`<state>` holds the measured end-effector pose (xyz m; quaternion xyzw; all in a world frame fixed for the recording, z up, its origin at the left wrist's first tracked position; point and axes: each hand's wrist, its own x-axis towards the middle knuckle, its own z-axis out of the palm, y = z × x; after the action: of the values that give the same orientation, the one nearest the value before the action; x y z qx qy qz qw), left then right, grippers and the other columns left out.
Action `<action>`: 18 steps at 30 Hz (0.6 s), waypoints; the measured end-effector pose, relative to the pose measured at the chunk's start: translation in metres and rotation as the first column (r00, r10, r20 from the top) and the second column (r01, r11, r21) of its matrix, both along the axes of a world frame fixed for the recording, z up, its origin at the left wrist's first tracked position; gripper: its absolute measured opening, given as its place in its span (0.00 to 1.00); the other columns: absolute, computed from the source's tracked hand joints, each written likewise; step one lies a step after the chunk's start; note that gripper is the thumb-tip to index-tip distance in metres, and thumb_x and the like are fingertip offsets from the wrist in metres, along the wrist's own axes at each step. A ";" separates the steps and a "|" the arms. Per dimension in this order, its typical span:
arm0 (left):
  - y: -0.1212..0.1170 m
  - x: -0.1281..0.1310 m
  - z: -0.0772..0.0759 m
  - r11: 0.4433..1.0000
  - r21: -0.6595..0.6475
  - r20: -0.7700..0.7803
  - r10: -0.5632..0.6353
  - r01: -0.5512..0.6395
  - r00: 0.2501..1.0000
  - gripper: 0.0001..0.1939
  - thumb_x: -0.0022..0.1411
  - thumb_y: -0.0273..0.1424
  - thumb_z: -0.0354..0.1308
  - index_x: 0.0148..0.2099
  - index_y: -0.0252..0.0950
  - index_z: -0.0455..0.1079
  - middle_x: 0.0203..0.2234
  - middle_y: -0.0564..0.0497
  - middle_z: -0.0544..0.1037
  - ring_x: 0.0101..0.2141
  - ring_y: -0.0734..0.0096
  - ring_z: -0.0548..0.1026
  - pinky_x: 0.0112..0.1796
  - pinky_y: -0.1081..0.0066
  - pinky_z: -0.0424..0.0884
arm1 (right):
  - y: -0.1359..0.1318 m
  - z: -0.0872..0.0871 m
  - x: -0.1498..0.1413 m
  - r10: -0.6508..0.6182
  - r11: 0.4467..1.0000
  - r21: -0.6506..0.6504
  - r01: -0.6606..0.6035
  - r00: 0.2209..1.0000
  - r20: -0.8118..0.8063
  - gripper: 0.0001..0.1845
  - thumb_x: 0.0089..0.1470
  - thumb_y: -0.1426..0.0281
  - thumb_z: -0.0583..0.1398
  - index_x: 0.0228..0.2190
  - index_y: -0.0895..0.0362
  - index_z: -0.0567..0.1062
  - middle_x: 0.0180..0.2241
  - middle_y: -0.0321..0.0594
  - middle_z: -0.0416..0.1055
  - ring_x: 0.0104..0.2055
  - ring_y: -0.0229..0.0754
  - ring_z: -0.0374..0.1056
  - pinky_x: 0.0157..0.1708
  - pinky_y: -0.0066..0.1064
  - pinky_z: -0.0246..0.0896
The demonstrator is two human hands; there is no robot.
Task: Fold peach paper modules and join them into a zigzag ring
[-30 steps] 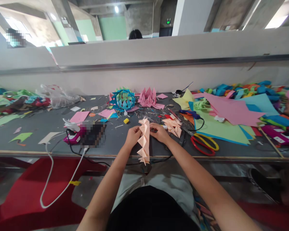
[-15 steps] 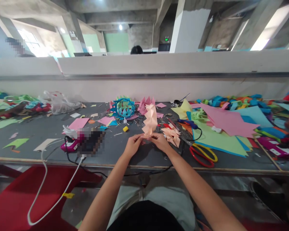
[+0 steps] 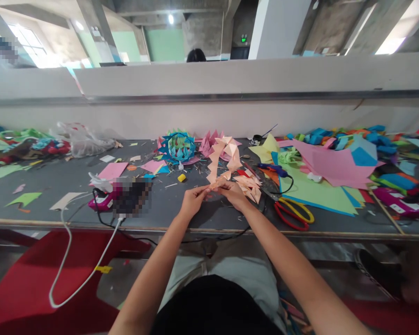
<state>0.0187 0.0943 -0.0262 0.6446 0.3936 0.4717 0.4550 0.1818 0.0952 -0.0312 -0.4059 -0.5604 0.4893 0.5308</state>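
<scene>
Between my hands is a chain of folded peach paper pieces (image 3: 214,160), which curves up and over to the right in an open arch with pointed edges. My left hand (image 3: 194,201) pinches its lower end from the left. From the right, my right hand (image 3: 233,194) pinches the same end, fingertips close to the left ones. The exact joint under the fingers is hidden. Loose folded peach pieces (image 3: 250,187) lie in a pile just right of my right hand. Behind the chain stand a round blue and green folded-paper ring (image 3: 178,148) and a pink pointed paper piece (image 3: 209,145).
Scissors with red and yellow handles (image 3: 293,214) lie near the front edge, with a blue glue gun (image 3: 272,170) behind them. Coloured paper sheets (image 3: 330,160) spread at right. A pink power strip (image 3: 103,200) and white cable (image 3: 68,242) are at left, near a red chair (image 3: 52,274).
The peach chain has opened from a nearly upright strip into an arch bending to the right. Both hands stay pinched at its lower end. The camera view has tilted slightly downward.
</scene>
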 end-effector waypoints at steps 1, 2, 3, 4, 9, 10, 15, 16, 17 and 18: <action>-0.001 0.000 0.000 1.000 0.007 -0.004 0.011 -0.011 1.000 0.18 0.52 0.40 0.57 0.40 0.33 0.74 0.30 0.48 0.79 0.26 0.69 0.74 0.29 0.71 0.70 | 0.000 0.000 0.000 -0.007 1.000 0.000 0.007 1.000 -0.008 0.15 0.36 0.59 0.64 0.23 0.58 0.75 0.24 0.36 0.73 0.26 0.36 0.65 0.31 0.29 0.59; -0.001 -0.001 0.001 1.000 0.013 -0.008 0.023 -0.023 1.000 0.18 0.52 0.40 0.56 0.39 0.33 0.74 0.29 0.48 0.79 0.27 0.69 0.75 0.29 0.71 0.70 | 0.001 -0.001 -0.001 -0.016 1.000 0.002 0.016 1.000 -0.014 0.15 0.36 0.59 0.64 0.23 0.57 0.74 0.24 0.36 0.73 0.26 0.36 0.65 0.31 0.29 0.59; -0.001 -0.001 0.001 0.999 0.017 -0.011 0.033 -0.033 0.999 0.18 0.52 0.41 0.56 0.39 0.33 0.74 0.29 0.48 0.78 0.27 0.68 0.75 0.28 0.72 0.70 | 0.001 -0.001 -0.001 -0.026 1.000 0.004 0.026 0.999 -0.019 0.15 0.35 0.59 0.65 0.23 0.57 0.74 0.25 0.36 0.73 0.26 0.36 0.65 0.31 0.30 0.59; -0.001 -0.001 0.001 0.999 0.019 -0.013 0.040 -0.040 0.999 0.18 0.52 0.41 0.56 0.38 0.33 0.74 0.28 0.48 0.78 0.28 0.68 0.75 0.28 0.72 0.70 | 0.002 -0.001 -0.001 -0.036 0.999 0.006 0.036 0.999 -0.023 0.14 0.35 0.59 0.65 0.23 0.57 0.74 0.25 0.36 0.73 0.27 0.36 0.65 0.31 0.30 0.59; 0.000 0.001 0.000 1.000 0.000 -0.015 0.029 -0.029 0.999 0.22 0.48 0.41 0.60 0.42 0.31 0.73 0.29 0.46 0.79 0.29 0.67 0.75 0.29 0.72 0.70 | 0.000 -0.002 0.000 -0.010 1.000 0.004 0.010 1.000 -0.026 0.15 0.34 0.59 0.65 0.23 0.57 0.74 0.24 0.36 0.73 0.28 0.38 0.67 0.34 0.31 0.61; 0.001 0.001 -0.001 1.000 -0.004 -0.019 0.021 -0.021 1.000 0.22 0.47 0.41 0.60 0.42 0.31 0.73 0.29 0.47 0.79 0.28 0.68 0.75 0.29 0.72 0.70 | 0.000 -0.002 0.000 0.003 1.000 0.002 -0.003 1.000 -0.028 0.15 0.34 0.59 0.65 0.23 0.57 0.74 0.24 0.36 0.73 0.29 0.38 0.68 0.35 0.31 0.61; 0.002 0.001 -0.004 1.000 0.004 -0.049 0.000 0.000 0.999 0.18 0.49 0.40 0.59 0.40 0.32 0.74 0.26 0.48 0.79 0.26 0.68 0.75 0.29 0.71 0.70 | -0.003 0.000 0.000 0.025 0.999 -0.023 -0.027 0.997 -0.070 0.18 0.33 0.62 0.66 0.29 0.56 0.71 0.26 0.35 0.73 0.31 0.38 0.69 0.35 0.30 0.61; 0.002 0.001 -0.004 1.000 0.010 -0.053 0.005 -0.004 0.999 0.18 0.50 0.39 0.59 0.40 0.33 0.74 0.27 0.48 0.79 0.27 0.68 0.75 0.29 0.71 0.70 | -0.003 0.000 0.000 0.030 0.999 -0.040 -0.034 0.995 -0.093 0.21 0.33 0.63 0.67 0.32 0.55 0.70 0.27 0.35 0.73 0.31 0.38 0.69 0.35 0.30 0.61; 0.002 0.001 -0.005 1.000 0.017 -0.058 0.010 -0.009 0.998 0.17 0.50 0.39 0.59 0.39 0.33 0.75 0.27 0.48 0.79 0.27 0.67 0.75 0.29 0.70 0.70 | -0.004 0.001 0.000 0.046 0.997 -0.054 -0.053 0.993 -0.113 0.23 0.33 0.63 0.67 0.34 0.55 0.69 0.28 0.35 0.73 0.32 0.38 0.69 0.35 0.30 0.61; 0.002 0.000 -0.005 1.000 0.024 -0.063 0.016 -0.015 0.998 0.17 0.50 0.39 0.59 0.39 0.33 0.75 0.27 0.47 0.79 0.27 0.67 0.75 0.29 0.70 0.70 | -0.004 0.002 0.000 0.073 0.995 -0.062 -0.081 0.990 -0.124 0.25 0.33 0.64 0.67 0.36 0.54 0.69 0.28 0.35 0.74 0.32 0.38 0.69 0.36 0.30 0.61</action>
<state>0.0189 0.0963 -0.0313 0.6614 0.4070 0.4594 0.4311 0.1819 0.0913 -0.0292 -0.3710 -0.5254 0.5519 0.5308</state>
